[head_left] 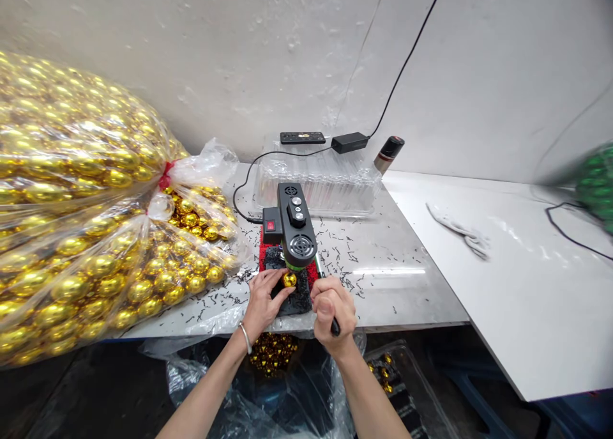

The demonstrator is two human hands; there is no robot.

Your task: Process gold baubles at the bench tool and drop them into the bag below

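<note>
Under the head of a black machine, a shiny gold ball sits over a dark pad. My left hand holds the ball between thumb and fingers, with a bracelet on its wrist. Wrapped round a black lever handle on the machine's right side is my right hand. A red mat shows beneath the machine, and its side box carries a red switch.
Large clear bags of gold balls fill the left. Behind the machine are clear plastic trays, a power adapter and a dark-capped can. A white glove lies right. Gold balls sit below the table's front edge.
</note>
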